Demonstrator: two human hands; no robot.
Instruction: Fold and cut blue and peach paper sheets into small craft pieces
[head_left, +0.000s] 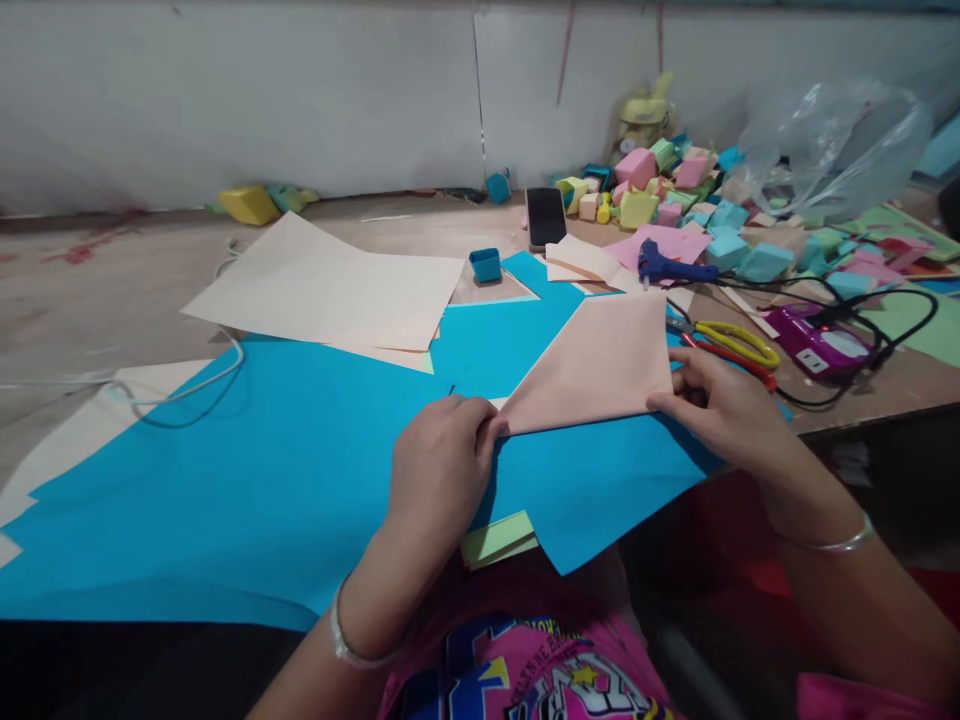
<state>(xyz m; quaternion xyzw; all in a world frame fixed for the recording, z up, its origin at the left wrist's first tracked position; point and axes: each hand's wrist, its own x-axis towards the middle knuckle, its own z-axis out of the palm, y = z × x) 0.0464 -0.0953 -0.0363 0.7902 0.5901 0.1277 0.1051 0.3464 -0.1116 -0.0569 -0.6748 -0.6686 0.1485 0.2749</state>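
A folded sheet of pale peach paper (600, 360) is stretched between my two hands, above a large blue sheet (300, 460). My left hand (446, 460) pinches its pointed left corner between thumb and fingers. At the right edge, my right hand (716, 400) grips the paper with the thumb in front and the fingers behind. The paper's lower edge runs nearly straight from one hand to the other, and its upper left side slants. Just beyond my right hand lie scissors (731, 345) with yellow and red handles, partly hidden.
Cream sheets (330, 285) lie at the back left, near a white cord (225, 370). A small blue paper cup (485, 265), a phone (546, 217), a blue glue gun (675, 265) and a purple power socket (817, 340) stand farther back. Several coloured paper pieces (637, 208) are heaped by a plastic bag (832, 150).
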